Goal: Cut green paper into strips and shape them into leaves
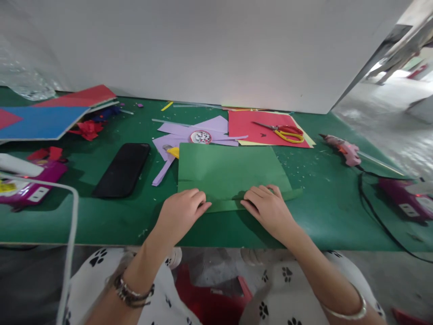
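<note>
White panel (209,49): stood upright along the far edge of the table.
Green tabletop (321,212): ran across the view, dotted with small paper scraps.
Green sheet (230,164): lay flat on the tabletop in front of the person, its near edge turned into a narrow strip that jutted out at the right.
Blue board (47,121): lay at the far left, with red pieces on and behind it.
Red sheet (241,126): lay beyond the green one, on top of pale yellow paper.
Lilac paper pieces (213,126): lay overlapped in a loose pile, left of the red sheet.
Left hand (182,212): pinched the near edge of the green sheet between thumb and curled fingers.
Right hand (269,210): pinched the same edge farther right, fingers bent and close together.
Black phone (123,170): lay left of the green sheet, apart from it.
Pink glue gun (345,150): rested to the right, nozzle pointing away.
Scissors (284,132): lay on the red sheet, with red and yellow handles.
Round patterned disc (200,137): sat on the lilac pile.
Yellow strip (167,106): lay near the panel.
</note>
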`<state>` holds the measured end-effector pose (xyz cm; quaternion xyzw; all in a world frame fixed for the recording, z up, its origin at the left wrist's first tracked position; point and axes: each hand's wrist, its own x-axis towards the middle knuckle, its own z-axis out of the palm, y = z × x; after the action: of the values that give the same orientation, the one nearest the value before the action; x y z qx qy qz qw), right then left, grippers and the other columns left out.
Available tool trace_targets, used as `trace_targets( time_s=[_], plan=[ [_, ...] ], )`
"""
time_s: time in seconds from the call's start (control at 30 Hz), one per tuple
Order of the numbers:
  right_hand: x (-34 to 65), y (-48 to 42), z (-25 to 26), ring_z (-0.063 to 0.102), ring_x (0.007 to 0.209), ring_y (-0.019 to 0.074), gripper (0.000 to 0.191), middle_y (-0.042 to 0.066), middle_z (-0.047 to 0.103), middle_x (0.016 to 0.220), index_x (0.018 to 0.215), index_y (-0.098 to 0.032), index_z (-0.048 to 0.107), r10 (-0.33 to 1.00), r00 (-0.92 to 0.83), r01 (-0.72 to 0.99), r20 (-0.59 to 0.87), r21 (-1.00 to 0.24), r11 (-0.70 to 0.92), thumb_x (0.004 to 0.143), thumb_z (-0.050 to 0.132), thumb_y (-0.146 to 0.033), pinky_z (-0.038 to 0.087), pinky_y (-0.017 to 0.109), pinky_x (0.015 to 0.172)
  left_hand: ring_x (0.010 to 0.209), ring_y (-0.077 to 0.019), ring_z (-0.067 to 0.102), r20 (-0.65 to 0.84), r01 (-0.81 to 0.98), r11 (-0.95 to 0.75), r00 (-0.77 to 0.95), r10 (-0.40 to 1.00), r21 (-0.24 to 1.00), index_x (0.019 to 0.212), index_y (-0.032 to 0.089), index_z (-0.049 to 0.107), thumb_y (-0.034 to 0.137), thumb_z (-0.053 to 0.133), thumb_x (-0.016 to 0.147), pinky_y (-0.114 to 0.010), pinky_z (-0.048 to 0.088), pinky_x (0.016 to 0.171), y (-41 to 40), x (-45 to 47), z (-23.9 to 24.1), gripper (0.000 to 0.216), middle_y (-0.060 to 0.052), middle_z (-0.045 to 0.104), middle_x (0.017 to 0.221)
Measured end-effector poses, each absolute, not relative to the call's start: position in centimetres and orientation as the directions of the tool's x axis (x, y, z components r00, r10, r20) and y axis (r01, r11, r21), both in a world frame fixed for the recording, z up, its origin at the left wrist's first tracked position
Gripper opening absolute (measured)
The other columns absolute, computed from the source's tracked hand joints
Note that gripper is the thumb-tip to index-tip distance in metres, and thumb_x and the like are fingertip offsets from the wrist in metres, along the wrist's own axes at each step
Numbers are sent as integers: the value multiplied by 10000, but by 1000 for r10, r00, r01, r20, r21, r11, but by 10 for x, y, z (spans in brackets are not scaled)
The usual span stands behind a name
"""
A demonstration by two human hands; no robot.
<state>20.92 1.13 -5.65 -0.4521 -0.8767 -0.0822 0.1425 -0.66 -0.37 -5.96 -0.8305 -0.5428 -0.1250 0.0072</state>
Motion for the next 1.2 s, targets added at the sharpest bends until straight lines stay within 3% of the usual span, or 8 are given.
trace_targets(
  time_s=[0.1, 0.33, 0.63, 0.93, 1.2],
  plan=[
    [210, 13, -57, 494, 605, 129, 247, -8, 546, 613, 657, -174, 520, 774, -554, 813, 305, -1, 582, 854, 394, -255, 295, 245, 632, 501, -91, 446, 219, 910, -402, 374, 901, 100, 627, 171, 488, 300, 406, 840, -208, 230, 449, -4, -6, -62, 262, 26, 497, 561],
    [208, 15, -59, 517, 620, 138, 182, -13, 554, 611, 644, -177, 518, 809, -519, 842, 277, 6, 539, 813, 472, -226, 300, 259, 658, 474, -85, 424, 202, 934, -336, 308, 930, 124, 611, 169, 477, 312, 421, 832, -205, 211, 439, -5, -3, -63, 269, 30, 487, 532],
    [206, 13, -56, 509, 648, 149, 258, 3, 550, 664, 651, -188, 519, 820, -502, 863, 273, 99, 496, 857, 386, -269, 260, 292, 679, 522, -97, 451, 263, 933, -334, 293, 919, 131, 622, 167, 456, 299, 434, 828, -205, 251, 458, -8, -2, -64, 246, 24, 488, 558],
    [208, 18, -58, 501, 617, 130, 236, -18, 518, 614, 629, -183, 509, 842, -484, 871, 240, 33, 491, 835, 441, -276, 275, 264, 643, 457, -79, 386, 128, 954, -228, 206, 970, 196, 606, 171, 419, 291, 439, 823, -193, 209, 421, -7, -16, -57, 249, 38, 456, 551],
    [209, 18, -61, 491, 612, 129, 306, -10, 513, 614, 615, -187, 494, 833, -479, 869, 277, 15, 495, 863, 363, -308, 301, 275, 683, 454, -79, 407, 115, 942, -233, 211, 971, 241, 654, 171, 461, 293, 464, 810, -197, 250, 443, -13, -32, -58, 198, 41, 509, 564]
  ],
)
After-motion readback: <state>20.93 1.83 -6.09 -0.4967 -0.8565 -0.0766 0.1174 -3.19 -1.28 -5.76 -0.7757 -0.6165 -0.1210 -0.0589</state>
